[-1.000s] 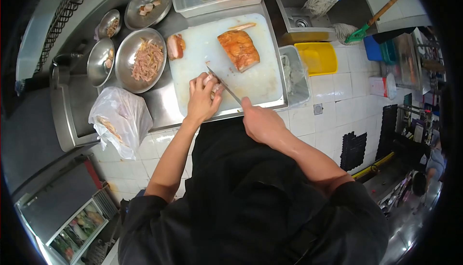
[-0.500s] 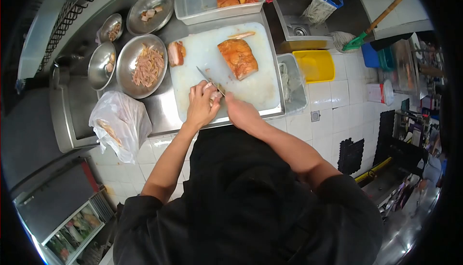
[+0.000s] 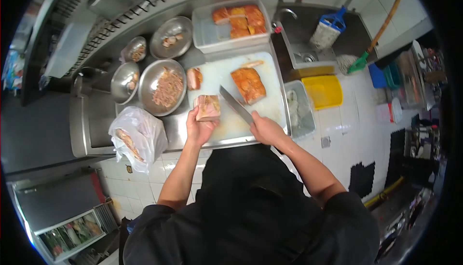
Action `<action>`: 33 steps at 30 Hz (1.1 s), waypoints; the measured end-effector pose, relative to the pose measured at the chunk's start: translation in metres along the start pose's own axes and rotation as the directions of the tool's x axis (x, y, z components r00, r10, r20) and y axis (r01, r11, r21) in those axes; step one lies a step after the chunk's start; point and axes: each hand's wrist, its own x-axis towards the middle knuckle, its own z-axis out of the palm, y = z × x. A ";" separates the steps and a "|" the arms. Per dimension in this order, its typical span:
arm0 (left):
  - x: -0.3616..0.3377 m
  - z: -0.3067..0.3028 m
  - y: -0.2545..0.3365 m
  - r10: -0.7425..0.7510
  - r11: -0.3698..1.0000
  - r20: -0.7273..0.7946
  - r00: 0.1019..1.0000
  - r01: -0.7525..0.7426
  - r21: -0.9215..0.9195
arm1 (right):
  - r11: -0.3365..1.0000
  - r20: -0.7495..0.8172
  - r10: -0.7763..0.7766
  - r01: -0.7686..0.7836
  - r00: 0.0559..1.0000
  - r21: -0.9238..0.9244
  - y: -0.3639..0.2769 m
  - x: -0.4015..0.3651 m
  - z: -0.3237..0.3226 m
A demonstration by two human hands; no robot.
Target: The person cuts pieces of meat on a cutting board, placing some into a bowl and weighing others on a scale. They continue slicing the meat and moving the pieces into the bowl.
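My left hand (image 3: 199,127) grips a block of pork (image 3: 207,107), its pale cut side facing up, over the left part of the white cutting board (image 3: 226,76). In my right hand (image 3: 266,129) is a knife (image 3: 236,103), its blade pointing up and left, apart from the block. A large browned slab of pork (image 3: 248,85) lies on the board beyond the blade. By the board's left edge sits a smaller browned piece (image 3: 194,78), and a thin strip (image 3: 252,64) lies near the far edge.
Left of the board stand a steel bowl of shredded meat (image 3: 183,93) and several smaller bowls. A plastic tub (image 3: 231,46) with browned pork stands behind. A white plastic bag (image 3: 149,132) hangs at the counter's left front. Right are a grey bin (image 3: 305,129), a yellow basket (image 3: 333,92) and the sink (image 3: 308,64).
My left hand has lifted the pork block off the board and turned its cut side up. The knife has moved right, away from the block. The camera view has shifted.
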 end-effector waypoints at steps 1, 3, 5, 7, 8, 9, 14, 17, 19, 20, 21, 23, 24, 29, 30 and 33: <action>-0.004 0.019 0.012 -0.049 0.996 0.056 0.997 0.044 0.081 | 1.000 0.017 -0.017 0.017 1.000 0.015 0.006 -0.001 0.002; -0.007 0.053 0.035 -0.032 0.994 0.157 0.987 0.014 0.113 | 0.998 0.049 -0.069 0.068 0.996 0.016 0.023 0.001 0.010; -0.006 0.094 0.066 0.003 0.975 0.302 0.953 -0.070 0.211 | 0.996 0.038 -0.084 0.085 0.996 -0.032 0.040 0.005 0.024; -0.007 0.167 0.115 0.148 0.898 0.472 0.869 -0.318 0.304 | 0.996 0.058 -0.008 0.013 0.998 -0.085 0.044 0.007 0.023; -0.017 0.206 0.134 0.243 0.794 0.581 0.777 -0.503 0.342 | 0.995 0.037 -0.021 0.025 0.999 -0.101 0.049 0.007 0.024; -0.025 0.249 0.156 0.365 0.632 0.669 0.648 -0.700 0.333 | 0.988 0.047 -0.033 0.040 0.998 -0.152 0.051 0.008 0.024; -0.036 0.471 0.293 0.398 -0.154 0.913 0.083 -0.976 0.156 | 0.971 0.085 0.013 0.007 0.996 -0.237 0.040 0.006 0.013; -0.037 0.573 0.306 0.317 -0.325 0.949 0.004 -0.939 0.113 | 0.969 0.077 0.019 0.000 0.997 -0.246 0.033 0.001 0.010; -0.015 0.618 0.324 0.409 -0.476 0.910 -0.070 -0.867 0.147 | 0.974 0.047 0.022 -0.011 0.999 -0.228 0.034 0.001 0.013; -0.012 0.635 0.326 0.354 -0.429 0.924 0.144 -0.853 0.297 | 0.977 0.042 0.026 -0.016 0.999 -0.210 0.034 -0.001 0.014; -0.009 0.645 0.326 0.284 -0.396 0.891 0.353 -0.804 0.445 | 0.978 0.036 0.043 -0.035 0.998 -0.204 0.033 -0.002 0.014; -0.019 0.649 0.299 0.316 -0.526 0.858 0.404 -0.678 0.513 | 0.982 -0.002 0.025 -0.025 1.000 -0.187 0.035 -0.004 0.016; -0.022 0.648 0.290 0.366 -0.638 0.818 0.444 -0.520 0.568 | 0.984 -0.032 0.002 -0.008 0.999 -0.177 0.035 -0.005 0.018; 0.036 0.656 0.330 0.263 -0.786 0.890 0.374 -0.452 0.422 | 0.986 -0.059 0.007 -0.017 0.998 -0.164 0.041 -0.005 0.024; 0.030 0.655 0.325 0.261 -0.783 0.891 0.373 -0.458 0.421 | 0.987 -0.054 0.014 -0.023 0.998 -0.162 0.041 -0.005 0.025; 0.021 0.647 0.324 0.286 -0.734 0.857 0.429 -0.477 0.484 | 0.985 -0.052 0.032 -0.040 0.998 -0.166 0.030 -0.012 0.017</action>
